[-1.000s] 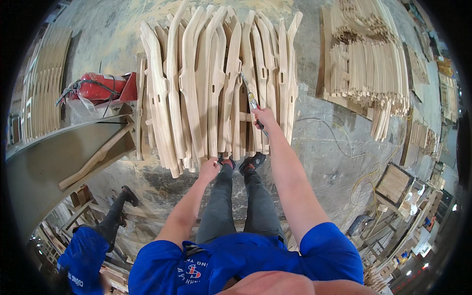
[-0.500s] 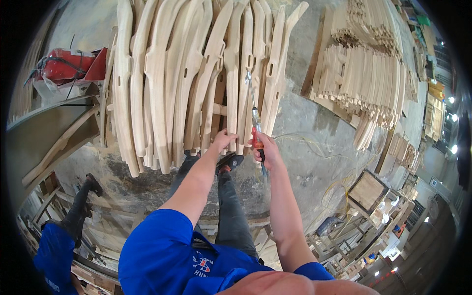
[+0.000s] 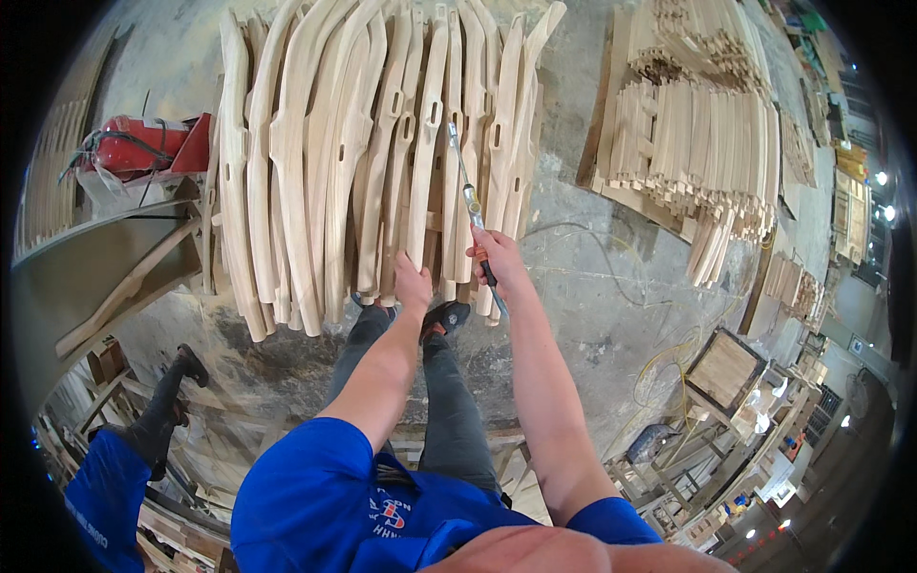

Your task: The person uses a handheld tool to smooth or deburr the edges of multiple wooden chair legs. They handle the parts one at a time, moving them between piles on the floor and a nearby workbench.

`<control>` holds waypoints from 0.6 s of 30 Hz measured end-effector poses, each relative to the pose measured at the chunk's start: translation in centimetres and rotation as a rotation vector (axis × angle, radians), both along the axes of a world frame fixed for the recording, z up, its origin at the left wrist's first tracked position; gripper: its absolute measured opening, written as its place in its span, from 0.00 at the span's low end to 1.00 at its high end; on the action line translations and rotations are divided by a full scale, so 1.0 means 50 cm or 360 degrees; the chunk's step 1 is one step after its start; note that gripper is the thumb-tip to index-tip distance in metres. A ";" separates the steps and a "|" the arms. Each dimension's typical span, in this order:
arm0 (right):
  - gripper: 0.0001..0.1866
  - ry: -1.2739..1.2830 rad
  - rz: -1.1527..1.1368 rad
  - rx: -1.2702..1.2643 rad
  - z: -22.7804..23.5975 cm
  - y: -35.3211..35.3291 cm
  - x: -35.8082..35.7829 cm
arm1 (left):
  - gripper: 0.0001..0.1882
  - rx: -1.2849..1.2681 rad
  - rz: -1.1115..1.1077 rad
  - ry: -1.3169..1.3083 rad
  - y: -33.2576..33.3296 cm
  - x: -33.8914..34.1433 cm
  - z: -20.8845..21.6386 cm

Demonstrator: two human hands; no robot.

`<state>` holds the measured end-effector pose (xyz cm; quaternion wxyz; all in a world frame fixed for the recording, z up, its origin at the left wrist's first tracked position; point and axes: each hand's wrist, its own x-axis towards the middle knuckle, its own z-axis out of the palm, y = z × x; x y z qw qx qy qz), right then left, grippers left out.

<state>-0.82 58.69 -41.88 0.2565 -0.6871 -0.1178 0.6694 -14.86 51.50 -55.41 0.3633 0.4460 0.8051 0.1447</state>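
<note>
Curved pale wooden chair legs with oval slots lie side by side in a long row before me. My left hand (image 3: pixel 413 286) is closed around the near end of one wooden leg (image 3: pixel 426 167) in the row's right half. In my right hand (image 3: pixel 499 258) is an air blow gun (image 3: pixel 473 205) with a long thin metal nozzle and an orange-and-black handle. Its nozzle points away from me, with the tip over the slotted parts of the legs just right of the held one. A bluish hose trails below the handle, partly hidden by my wrist.
Stacks of short wooden slats (image 3: pixel 693 143) stand on the right. A red fire extinguisher (image 3: pixel 134 145) sits at the left, above a grey panel (image 3: pixel 105 277). Another person in a blue shirt (image 3: pixel 110 497) is at lower left. A yellow hose (image 3: pixel 659 368) curls across the concrete floor.
My left hand has moved slightly left and now grips a wooden leg, which stands apart from its neighbours. The blow gun has shifted left and up, its nozzle tilting further left.
</note>
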 end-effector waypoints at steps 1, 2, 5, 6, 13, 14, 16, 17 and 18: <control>0.18 0.0017 0.0037 -0.0024 0.000 -0.001 0.002 | 0.28 0.0003 -0.0014 0.0004 0.000 -0.010 0.001; 0.18 0.0036 0.0075 -0.0048 -0.002 -0.002 0.002 | 0.30 0.0005 -0.0028 0.0011 0.001 -0.019 0.003; 0.16 0.0092 0.0117 -0.0059 -0.018 0.005 0.004 | 0.37 -0.0301 -0.0117 0.0048 0.016 -0.017 0.011; 0.16 0.0138 0.0050 -0.0078 -0.022 0.006 0.007 | 0.37 -0.0318 -0.0129 0.0084 0.016 -0.013 0.018; 0.14 0.0382 -0.0127 -0.0224 -0.020 0.007 0.042 | 0.40 -0.0337 -0.0303 0.0364 0.015 -0.024 0.057; 0.15 0.0400 -0.0132 -0.0231 -0.018 0.008 0.044 | 0.41 -0.0307 -0.0339 0.0332 0.015 -0.036 0.060; 0.16 0.0343 -0.0041 -0.0286 -0.013 0.015 0.058 | 0.41 -0.0234 -0.0423 0.0332 0.013 -0.056 0.069; 0.16 0.0306 -0.0011 -0.0300 -0.011 0.020 0.067 | 0.42 -0.0182 -0.0480 0.0355 0.016 -0.063 0.074; 0.17 0.0270 0.0019 -0.0313 -0.009 0.026 0.075 | 0.42 -0.0128 -0.0539 0.0379 0.020 -0.070 0.080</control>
